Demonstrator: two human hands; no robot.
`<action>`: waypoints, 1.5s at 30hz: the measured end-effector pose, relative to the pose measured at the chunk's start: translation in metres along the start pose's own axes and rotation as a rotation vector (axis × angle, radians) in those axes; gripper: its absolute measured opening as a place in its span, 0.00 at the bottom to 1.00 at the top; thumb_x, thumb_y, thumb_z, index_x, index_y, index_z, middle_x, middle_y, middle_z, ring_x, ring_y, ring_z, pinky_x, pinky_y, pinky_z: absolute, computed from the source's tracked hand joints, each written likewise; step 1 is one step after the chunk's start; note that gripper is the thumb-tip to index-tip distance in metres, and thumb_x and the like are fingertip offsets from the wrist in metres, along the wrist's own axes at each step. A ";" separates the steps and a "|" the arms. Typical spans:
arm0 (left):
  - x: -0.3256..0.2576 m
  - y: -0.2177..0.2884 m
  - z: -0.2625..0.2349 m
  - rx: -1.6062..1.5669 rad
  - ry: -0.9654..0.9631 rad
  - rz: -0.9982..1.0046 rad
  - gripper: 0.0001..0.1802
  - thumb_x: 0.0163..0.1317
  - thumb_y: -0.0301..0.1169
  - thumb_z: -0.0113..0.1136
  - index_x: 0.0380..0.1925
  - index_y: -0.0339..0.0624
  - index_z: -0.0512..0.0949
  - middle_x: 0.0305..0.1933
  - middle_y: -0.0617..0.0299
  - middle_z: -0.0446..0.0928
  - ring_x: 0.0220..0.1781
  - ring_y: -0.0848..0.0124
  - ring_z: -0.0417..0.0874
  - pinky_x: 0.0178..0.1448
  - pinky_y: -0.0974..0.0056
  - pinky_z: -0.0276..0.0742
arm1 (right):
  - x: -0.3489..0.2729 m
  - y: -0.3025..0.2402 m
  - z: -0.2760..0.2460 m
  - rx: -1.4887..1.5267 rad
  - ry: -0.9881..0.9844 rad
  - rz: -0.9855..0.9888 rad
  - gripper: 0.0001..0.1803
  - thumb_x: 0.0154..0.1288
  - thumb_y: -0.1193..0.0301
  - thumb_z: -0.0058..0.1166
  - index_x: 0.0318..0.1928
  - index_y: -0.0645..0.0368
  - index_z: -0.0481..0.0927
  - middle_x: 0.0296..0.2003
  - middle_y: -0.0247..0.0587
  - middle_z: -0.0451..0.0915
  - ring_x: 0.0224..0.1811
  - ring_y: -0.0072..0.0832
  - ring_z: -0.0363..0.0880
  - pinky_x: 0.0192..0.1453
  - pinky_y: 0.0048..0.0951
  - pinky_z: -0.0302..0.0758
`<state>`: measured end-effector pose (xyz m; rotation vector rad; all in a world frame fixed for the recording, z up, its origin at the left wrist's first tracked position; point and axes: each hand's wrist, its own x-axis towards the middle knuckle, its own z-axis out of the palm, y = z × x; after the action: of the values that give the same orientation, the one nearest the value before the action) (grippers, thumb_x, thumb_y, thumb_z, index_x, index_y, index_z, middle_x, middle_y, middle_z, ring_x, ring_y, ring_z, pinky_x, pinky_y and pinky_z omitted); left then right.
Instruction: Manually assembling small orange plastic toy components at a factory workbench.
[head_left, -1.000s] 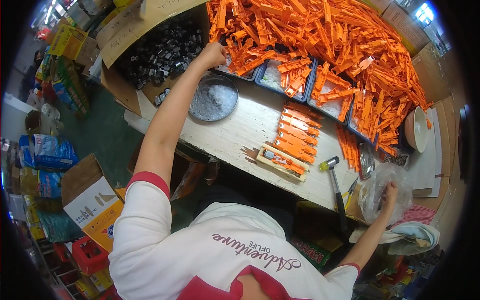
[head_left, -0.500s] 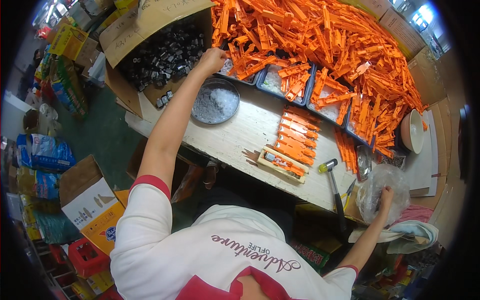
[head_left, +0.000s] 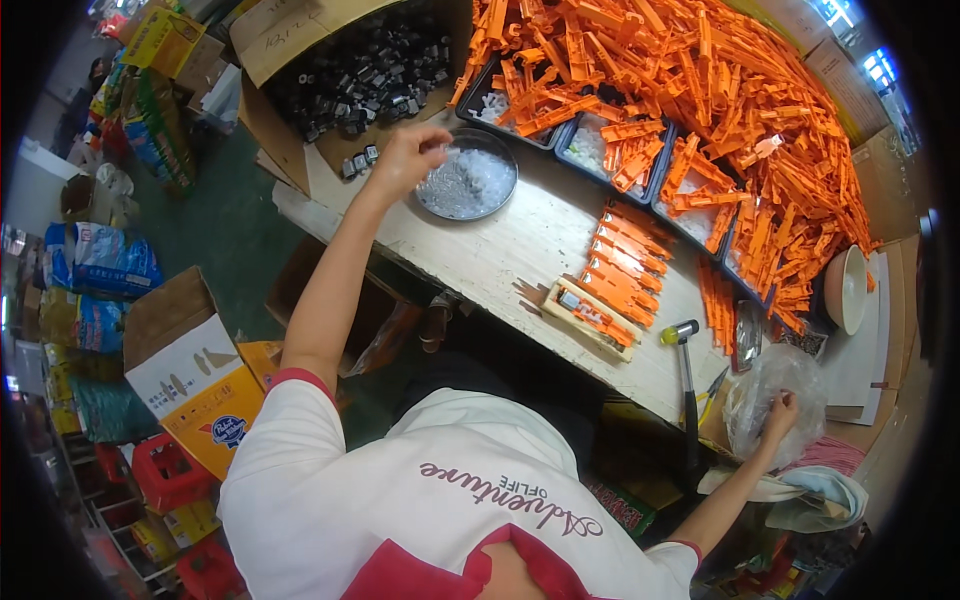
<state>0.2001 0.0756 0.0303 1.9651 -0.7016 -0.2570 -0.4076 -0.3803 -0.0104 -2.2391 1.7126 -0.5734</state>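
At the far left, blue bags point(head_left: 105, 258) lie beside a strip of green floor point(head_left: 235, 215). Nearer, an open carton point(head_left: 175, 320) with white and yellow sides stands above a red crate point(head_left: 172, 470). To the right of these and farther away, a cardboard box point(head_left: 285, 45) holds a heap of small dark parts point(head_left: 370, 75), with a couple more of them just outside its near edge.

The left hand point(head_left: 403, 163) is over the left edge of a round metal tray point(head_left: 514, 188) on the white tabletop point(head_left: 500, 265). Its fingers are curled toward one another; blur hides whether they pinch anything. Whitish pieces point(head_left: 483, 170) are heaped in the tray.

Beyond and to the right, a large pile of orange pieces point(head_left: 690, 70) spills into dark trays point(head_left: 598, 179). In front of it, a row of orange pieces point(head_left: 622, 265) reaches toward a pale block point(head_left: 592, 338), which carries an orange piece and a metallic part.

Farther right, a hammer point(head_left: 687, 375) lies across the near edge, beside yellow-handled pliers point(head_left: 710, 398). The right hand point(head_left: 780, 412) is at a crumpled clear plastic bag point(head_left: 750, 400), its fingers bent inward; whether they grip the film cannot be told. A pale bowl point(head_left: 848, 290) sits beyond it, and a light cloth point(head_left: 820, 500) hangs nearer.
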 end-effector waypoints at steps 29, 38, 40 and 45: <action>-0.021 -0.013 0.026 0.127 0.185 0.167 0.06 0.45 0.22 0.61 0.27 0.37 0.79 0.29 0.59 0.75 0.28 0.69 0.77 0.34 0.69 0.72 | -0.134 -0.269 0.025 0.487 -0.024 -0.507 0.10 0.54 0.82 0.52 0.39 0.63 0.75 0.34 0.37 0.74 0.35 0.24 0.72 0.40 0.23 0.68; -0.077 0.061 0.075 -0.659 -0.320 0.087 0.07 0.48 0.15 0.58 0.29 0.33 0.77 0.34 0.63 0.72 0.34 0.77 0.74 0.35 0.75 0.72 | -0.181 -0.365 0.072 0.738 -0.256 -0.902 0.13 0.48 0.85 0.55 0.37 0.63 0.75 0.32 0.40 0.75 0.34 0.28 0.73 0.39 0.24 0.69; -0.082 0.068 0.083 -0.656 -0.365 0.124 0.07 0.48 0.15 0.58 0.29 0.33 0.77 0.34 0.63 0.72 0.35 0.77 0.74 0.37 0.75 0.72 | -0.184 -0.372 0.073 0.741 -0.284 -0.891 0.13 0.48 0.85 0.56 0.36 0.63 0.75 0.32 0.40 0.76 0.34 0.28 0.73 0.39 0.24 0.69; -0.086 0.078 0.096 -0.678 -0.444 0.170 0.08 0.47 0.15 0.59 0.30 0.33 0.77 0.34 0.63 0.73 0.36 0.77 0.74 0.39 0.76 0.71 | -0.182 -0.366 0.073 0.733 -0.344 -0.860 0.12 0.47 0.83 0.57 0.36 0.62 0.76 0.33 0.39 0.76 0.35 0.28 0.73 0.40 0.25 0.69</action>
<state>0.0582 0.0274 0.0415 1.2012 -0.9119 -0.7366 -0.1009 -0.1085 0.0580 -2.2007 0.2226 -0.7529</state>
